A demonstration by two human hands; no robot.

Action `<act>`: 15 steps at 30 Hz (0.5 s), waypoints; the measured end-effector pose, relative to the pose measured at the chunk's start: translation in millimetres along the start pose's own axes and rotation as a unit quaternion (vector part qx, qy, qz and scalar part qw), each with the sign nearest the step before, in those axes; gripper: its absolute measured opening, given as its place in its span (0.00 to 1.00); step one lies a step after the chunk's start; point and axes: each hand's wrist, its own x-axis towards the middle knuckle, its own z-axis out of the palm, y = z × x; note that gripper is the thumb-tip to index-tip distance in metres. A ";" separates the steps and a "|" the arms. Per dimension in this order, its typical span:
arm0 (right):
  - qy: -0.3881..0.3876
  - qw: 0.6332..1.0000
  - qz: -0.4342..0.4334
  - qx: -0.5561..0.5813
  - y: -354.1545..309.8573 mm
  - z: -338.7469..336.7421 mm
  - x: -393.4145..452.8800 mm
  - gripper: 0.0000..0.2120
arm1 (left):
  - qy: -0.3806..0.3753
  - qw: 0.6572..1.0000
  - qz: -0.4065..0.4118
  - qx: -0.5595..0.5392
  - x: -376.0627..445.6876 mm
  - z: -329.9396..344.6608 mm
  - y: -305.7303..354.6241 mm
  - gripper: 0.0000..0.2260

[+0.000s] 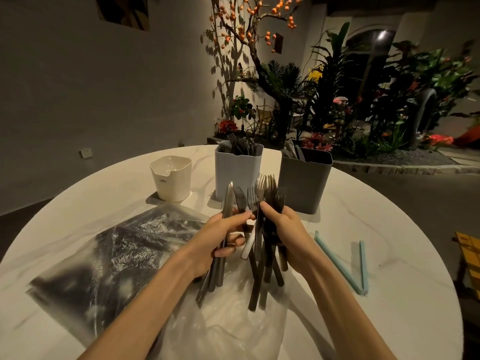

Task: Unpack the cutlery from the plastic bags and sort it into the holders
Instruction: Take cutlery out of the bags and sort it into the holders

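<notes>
Round white table, dim room. Forks already stand in white holder, some pieces in grey holder; cream cup looks empty. Our left hand grips knives, our right hand a fork bundle. One plastic bag still full: we judge roughly halfway.

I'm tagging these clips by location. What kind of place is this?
Probably a restaurant or café dining area, dimly lit. A large round marble-look table stands by a decorative indoor garden bed with a persimmon branch, and bulk forks are being sorted into holders.
</notes>
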 end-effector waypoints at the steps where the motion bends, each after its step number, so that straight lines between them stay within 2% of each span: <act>1: 0.003 1.000 -0.012 -0.002 -0.1 0.7 -0.1 0.11 | -0.017 1.000 0.003 0.008 -1.0 -0.2 0.8 0.11; 5: -0.001 0.999 -0.049 0.000 4.2 1.6 2.3 0.10 | -0.042 0.993 0.000 0.112 -2.9 -2.4 -2.9 0.19; 11: -0.024 0.998 -0.054 0.027 4.5 5.5 -1.6 0.11 | -0.009 0.991 -0.022 0.132 0.1 5.8 -10.4 0.15; 15: -0.046 0.997 -0.063 0.007 6.5 7.2 -1.1 0.13 | -0.040 0.993 -0.044 0.102 -3.6 8.9 -11.0 0.09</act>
